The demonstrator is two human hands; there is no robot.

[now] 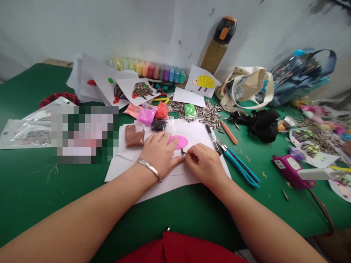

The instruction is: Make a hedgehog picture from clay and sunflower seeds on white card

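Note:
My left hand [158,151], with a silver bangle at its wrist, lies on the white paper [126,171]. Its fingers stretch out by the edge of a flat pink clay oval [178,142], partly covering it. The thumb points toward my right hand [204,162], whose fingers are pinched together just below and right of the oval. A small dark brown piece [182,151] shows at those fingertips, against the paper; whether it is clay cannot be made out. Left of my hand sits a pack of brown clay [134,136], and behind it a black clay pack [158,125].
Behind the paper lie purple [146,116], red [162,110] and green clay packs [190,110] and sunflower seeds [210,112]. To the right are a pen [213,138], an orange stick [229,132], a blue utility knife [241,166] and a magenta device [293,171]. A bottle [218,45] stands by the wall.

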